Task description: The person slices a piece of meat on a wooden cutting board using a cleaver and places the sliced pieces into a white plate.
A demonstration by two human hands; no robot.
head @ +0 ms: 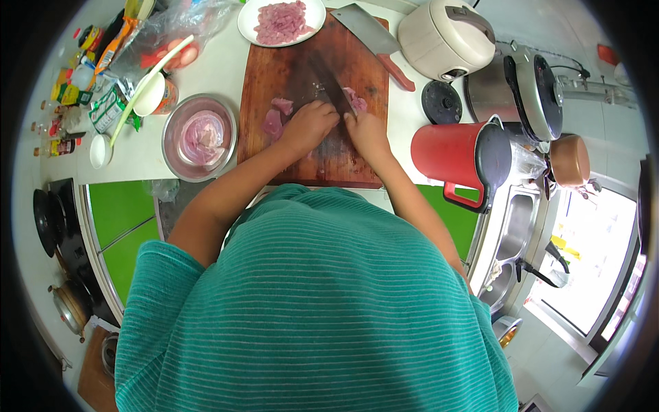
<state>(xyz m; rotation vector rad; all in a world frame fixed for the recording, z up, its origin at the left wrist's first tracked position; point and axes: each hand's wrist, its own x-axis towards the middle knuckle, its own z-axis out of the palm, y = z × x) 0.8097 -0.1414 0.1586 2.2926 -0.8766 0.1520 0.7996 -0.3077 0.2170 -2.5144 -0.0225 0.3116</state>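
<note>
On the wooden cutting board (360,170), my right hand (366,135) grips a dark-bladed kitchen knife (334,88), its blade angled up and to the left. Close to the blade's left side is my left hand (313,123), fingers curled down; whether they hold anything is hidden. Pieces of raw meat (273,123) lie left of my left hand, and cut meat (356,100) lies right of the blade. A white plate (246,23) of small meat pieces overlaps the board's top left corner. The steel bowl (170,139) at left holds more raw meat.
A cleaver (365,31) rests across the board's top right edge, beside a rice cooker (437,44). To the right stand a red kettle (445,149) and a round black lid-like object (441,102). At left are a green onion (134,98), small bowls, bags and bottles.
</note>
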